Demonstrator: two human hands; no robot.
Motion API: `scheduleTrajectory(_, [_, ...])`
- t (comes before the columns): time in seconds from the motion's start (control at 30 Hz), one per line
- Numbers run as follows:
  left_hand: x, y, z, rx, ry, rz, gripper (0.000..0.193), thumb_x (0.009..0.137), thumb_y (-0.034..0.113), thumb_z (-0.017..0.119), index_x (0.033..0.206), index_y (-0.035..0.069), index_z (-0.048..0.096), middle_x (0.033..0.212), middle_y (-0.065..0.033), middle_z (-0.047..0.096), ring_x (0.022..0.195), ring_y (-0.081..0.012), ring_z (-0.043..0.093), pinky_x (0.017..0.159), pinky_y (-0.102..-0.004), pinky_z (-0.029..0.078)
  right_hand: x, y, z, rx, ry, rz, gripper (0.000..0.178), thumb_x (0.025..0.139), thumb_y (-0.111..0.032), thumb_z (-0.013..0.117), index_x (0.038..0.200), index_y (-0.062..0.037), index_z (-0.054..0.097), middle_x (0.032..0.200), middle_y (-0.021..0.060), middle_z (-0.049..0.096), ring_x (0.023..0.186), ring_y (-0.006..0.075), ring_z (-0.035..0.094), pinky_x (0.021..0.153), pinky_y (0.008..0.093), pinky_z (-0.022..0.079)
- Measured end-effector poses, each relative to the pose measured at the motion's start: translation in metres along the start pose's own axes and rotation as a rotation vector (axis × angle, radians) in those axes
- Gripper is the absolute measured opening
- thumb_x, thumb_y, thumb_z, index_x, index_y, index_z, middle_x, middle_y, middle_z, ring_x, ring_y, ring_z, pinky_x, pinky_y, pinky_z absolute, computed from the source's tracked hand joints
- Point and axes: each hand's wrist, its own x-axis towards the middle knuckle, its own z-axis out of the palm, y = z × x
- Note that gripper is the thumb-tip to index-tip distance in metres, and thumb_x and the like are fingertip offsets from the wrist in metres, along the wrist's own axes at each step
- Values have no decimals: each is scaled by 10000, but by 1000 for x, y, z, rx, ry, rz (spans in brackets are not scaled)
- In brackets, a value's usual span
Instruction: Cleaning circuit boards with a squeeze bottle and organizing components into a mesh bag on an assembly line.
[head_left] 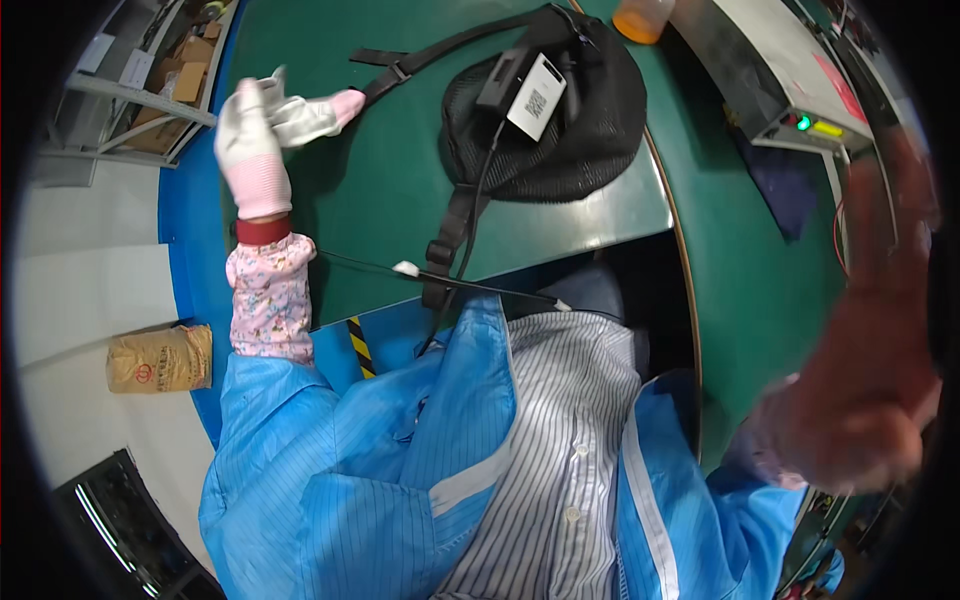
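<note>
My left hand (262, 140), in a white knit glove with pink fingertips, is over the green table (370, 190) at the left. Its thumb is stretched out, its tip at the end of a black strap (425, 55); I see no grip on the strap. A dark red band (263, 231) circles that wrist. My right hand (860, 400) looks bare and is raised at the right, close to the camera and blurred, with fingers extended and nothing visible in them. Beyond the left hand lies a black mesh cap-like item (610, 120) with straps and a white-labelled black box (537, 97).
A grey metal device (770, 75) with a lit green light stands at the upper right, by an orange container (640, 22). Dark blue cloth (780, 185) lies below it. Thin cables cross before my body. A shelf (140, 90) and a brown sack (160, 360) are at the left.
</note>
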Motion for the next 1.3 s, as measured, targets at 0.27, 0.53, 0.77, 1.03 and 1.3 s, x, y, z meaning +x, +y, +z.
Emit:
scheduleTrajectory(0.27, [-20,-11,33,210,-121,366,300,987,145,672,1264,38,625,1212,-128,645,1067,-223,667,918,-297,549,-92,44,114,-318,493,610,592,980,-356,566,1500,-88,475,1497,192,507,1395,363,465,1200,467,330])
scheduleTrajectory(0.53, [-50,62,50,369,-223,588,292,921,70,670,1211,34,661,1265,-146,634,1211,-296,590,1112,-407,429,-74,34,298,-261,759,480,574,1009,-322,524,1519,-75,436,1519,187,479,1398,332,463,1200,428,332])
scheduleTrajectory(0.77, [-67,101,50,-183,-245,390,282,916,46,649,1195,11,669,1231,-125,666,1125,-271,624,1013,-363,486,-65,-166,198,-117,237,535,552,1026,-270,478,1535,-71,399,1539,182,456,1413,316,452,1199,418,346])
scheduleTrajectory(1.03, [-374,199,-135,-3,-329,400,246,951,84,620,1180,14,676,1194,-141,686,1053,-261,650,952,-372,513,-123,-228,226,788,193,247,531,1046,-211,426,1553,-67,356,1562,176,430,1430,299,440,1198,407,361])
scheduleTrajectory(1.3, [-482,393,-155,526,-522,77,335,1002,212,580,1260,5,632,1262,-175,652,1094,-283,638,995,-390,499,-56,-251,88,1551,818,447,516,1067,-152,373,1571,-63,313,1584,170,404,1447,282,427,1197,395,377])
